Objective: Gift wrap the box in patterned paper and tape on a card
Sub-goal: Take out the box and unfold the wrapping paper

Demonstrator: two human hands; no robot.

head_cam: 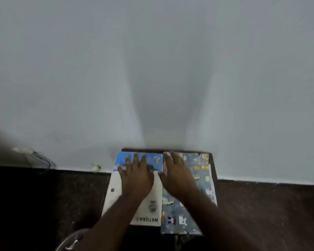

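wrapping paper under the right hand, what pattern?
Dark blue-grey wrapping paper with small white and orange cartoon figures, under the right hand. Head view.

Left hand [136,175]: flat, palm down, fingers straight and slightly spread, tips pointing to 12 o'clock. Forearm runs back toward 7 o'clock, bare.

Right hand [178,175]: flat, palm down, fingers straight and close together, tips toward 12 o'clock, thumb out toward 9 o'clock. Forearm runs back toward 5 o'clock, bare.

Both hands lie side by side, thumbs near each other, apart.
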